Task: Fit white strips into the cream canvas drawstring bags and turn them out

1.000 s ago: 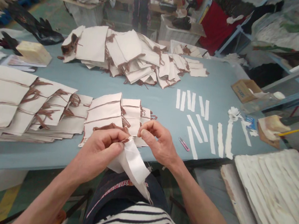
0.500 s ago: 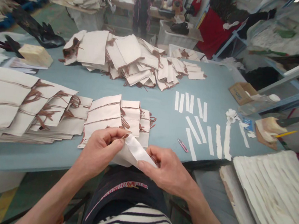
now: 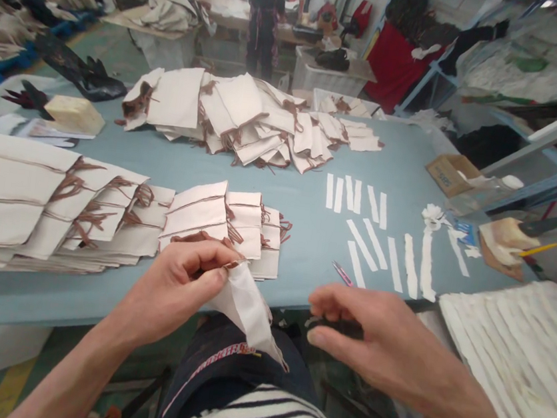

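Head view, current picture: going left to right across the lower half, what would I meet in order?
Large fabric stack → left hand → held white fabric → right hand → ribbed white slab.

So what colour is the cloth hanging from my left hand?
The cloth is mostly white; the head view shows it best.

L hand (image 3: 176,284) pinching white cloth (image 3: 250,303), R hand (image 3: 372,337) apart, hold unclear, cream pcs (image 3: 198,210) on blue tbl (image 3: 304,202)
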Demonstrator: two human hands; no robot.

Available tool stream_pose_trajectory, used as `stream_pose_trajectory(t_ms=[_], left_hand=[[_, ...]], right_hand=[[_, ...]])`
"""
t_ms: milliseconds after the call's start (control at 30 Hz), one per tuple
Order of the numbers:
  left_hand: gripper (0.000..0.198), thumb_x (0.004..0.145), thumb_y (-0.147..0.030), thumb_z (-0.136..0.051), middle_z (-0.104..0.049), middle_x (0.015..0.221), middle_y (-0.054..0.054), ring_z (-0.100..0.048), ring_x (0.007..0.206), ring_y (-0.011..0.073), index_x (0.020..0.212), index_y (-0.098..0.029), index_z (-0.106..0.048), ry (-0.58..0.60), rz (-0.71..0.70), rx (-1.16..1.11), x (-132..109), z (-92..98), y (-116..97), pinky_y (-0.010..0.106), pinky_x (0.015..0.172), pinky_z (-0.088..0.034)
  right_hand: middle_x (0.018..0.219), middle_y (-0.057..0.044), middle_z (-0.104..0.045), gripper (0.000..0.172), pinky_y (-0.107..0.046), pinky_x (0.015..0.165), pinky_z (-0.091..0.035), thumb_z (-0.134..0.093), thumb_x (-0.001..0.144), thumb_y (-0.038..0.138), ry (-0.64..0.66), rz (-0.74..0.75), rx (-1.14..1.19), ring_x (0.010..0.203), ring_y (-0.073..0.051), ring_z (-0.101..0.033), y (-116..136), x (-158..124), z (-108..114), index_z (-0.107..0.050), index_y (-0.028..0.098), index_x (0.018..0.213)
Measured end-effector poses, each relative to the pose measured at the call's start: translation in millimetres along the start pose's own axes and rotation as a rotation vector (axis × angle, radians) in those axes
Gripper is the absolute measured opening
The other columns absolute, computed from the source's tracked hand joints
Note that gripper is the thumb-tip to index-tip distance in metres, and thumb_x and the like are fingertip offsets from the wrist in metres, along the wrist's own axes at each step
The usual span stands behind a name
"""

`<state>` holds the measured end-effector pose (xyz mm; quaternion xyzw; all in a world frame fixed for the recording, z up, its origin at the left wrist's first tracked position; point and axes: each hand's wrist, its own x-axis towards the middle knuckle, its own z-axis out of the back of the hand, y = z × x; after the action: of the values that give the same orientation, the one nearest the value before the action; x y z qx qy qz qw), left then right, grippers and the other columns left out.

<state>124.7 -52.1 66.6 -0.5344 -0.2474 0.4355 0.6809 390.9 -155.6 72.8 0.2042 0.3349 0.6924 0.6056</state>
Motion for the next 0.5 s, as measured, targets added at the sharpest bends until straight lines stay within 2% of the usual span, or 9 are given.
stream_pose_trajectory(t_ms=[33, 100, 167, 233, 300, 367, 433, 500], left_hand=[[0.020, 0.080, -0.029, -0.064, -0.078, 0.077, 0.005, -0.066, 0.066, 0.0176, 0.080, -0.017, -0.081, 0.014, -0.019, 0.006, -0.2, -0.6, -2.4, 0.021, 0.057, -0.048], [0.019, 0.081, -0.026, -0.064, -0.077, 0.076, 0.004, -0.065, 0.064, 0.0166, 0.080, -0.018, -0.082, 0.040, -0.065, 0.023, -0.6, -2.9, -7.3, 0.020, 0.055, -0.047], [0.019, 0.081, -0.023, -0.063, -0.076, 0.074, 0.002, -0.064, 0.062, 0.0160, 0.079, -0.020, -0.082, 0.053, -0.113, 0.054, -1.9, -5.3, -11.8, 0.020, 0.054, -0.046], [0.021, 0.083, -0.022, -0.062, -0.076, 0.072, 0.001, -0.066, 0.064, 0.0160, 0.078, -0.021, -0.082, 0.066, -0.143, 0.083, -4.8, -7.2, -15.2, 0.020, 0.057, -0.048], [0.022, 0.085, -0.021, -0.060, -0.076, 0.072, -0.001, -0.067, 0.066, 0.0157, 0.080, -0.021, -0.082, 0.074, -0.154, 0.113, -9.4, -8.4, -17.4, 0.020, 0.060, -0.049], [0.024, 0.086, -0.020, -0.057, -0.076, 0.070, -0.002, -0.066, 0.063, 0.0142, 0.082, -0.021, -0.081, 0.070, -0.171, 0.147, -15.1, -9.8, -18.8, 0.019, 0.058, -0.048], [0.025, 0.084, -0.016, -0.055, -0.073, 0.065, -0.004, -0.062, 0.057, 0.0121, 0.081, -0.021, -0.079, 0.048, -0.196, 0.189, -20.6, -12.0, -19.5, 0.019, 0.054, -0.044], [0.022, 0.083, -0.014, -0.054, -0.069, 0.061, -0.005, -0.058, 0.053, 0.0111, 0.078, -0.021, -0.074, 0.005, -0.202, 0.220, -24.9, -14.7, -19.8, 0.019, 0.051, -0.041]], right_hand=[[0.095, -0.004, -0.080, 0.019, -0.031, 0.076, -0.051, -0.078, 0.091, 0.036, -0.103, 0.104, 0.082, 0.083, -0.021, -0.073, 2.7, 9.8, 3.4, -0.072, 0.023, 0.103], [0.111, -0.008, -0.079, 0.027, -0.035, 0.092, -0.053, -0.076, 0.094, 0.040, -0.208, 0.335, 0.243, 0.104, -0.024, -0.073, 8.0, 34.8, 2.9, -0.070, 0.021, 0.113], [0.120, -0.010, -0.076, 0.033, -0.036, 0.099, -0.052, -0.075, 0.095, 0.042, -0.185, 0.511, 0.341, 0.112, -0.024, -0.070, 11.1, 61.5, -4.9, -0.068, 0.018, 0.118], [0.116, -0.009, -0.075, 0.038, -0.036, 0.098, -0.052, -0.076, 0.094, 0.043, -0.105, 0.632, 0.377, 0.108, -0.022, -0.070, 11.4, 82.6, -15.1, -0.066, 0.018, 0.121], [0.101, -0.005, -0.075, 0.034, -0.036, 0.092, -0.051, -0.076, 0.094, 0.044, -0.052, 0.716, 0.341, 0.094, -0.020, -0.068, 10.2, 94.3, -23.8, -0.067, 0.018, 0.114], [0.084, -0.001, -0.069, 0.026, -0.035, 0.083, -0.047, -0.076, 0.094, 0.043, -0.051, 0.764, 0.254, 0.079, -0.018, -0.061, 9.2, 97.4, -28.7, -0.067, 0.019, 0.096], [0.071, 0.001, -0.059, 0.030, -0.034, 0.076, -0.041, -0.074, 0.093, 0.039, -0.057, 0.769, 0.154, 0.070, -0.017, -0.052, 9.9, 95.6, -30.0, -0.060, 0.020, 0.076], [0.066, 0.002, -0.052, 0.035, -0.034, 0.074, -0.037, -0.072, 0.091, 0.036, -0.041, 0.751, 0.076, 0.068, -0.017, -0.047, 12.6, 92.5, -29.4, -0.052, 0.021, 0.068]])
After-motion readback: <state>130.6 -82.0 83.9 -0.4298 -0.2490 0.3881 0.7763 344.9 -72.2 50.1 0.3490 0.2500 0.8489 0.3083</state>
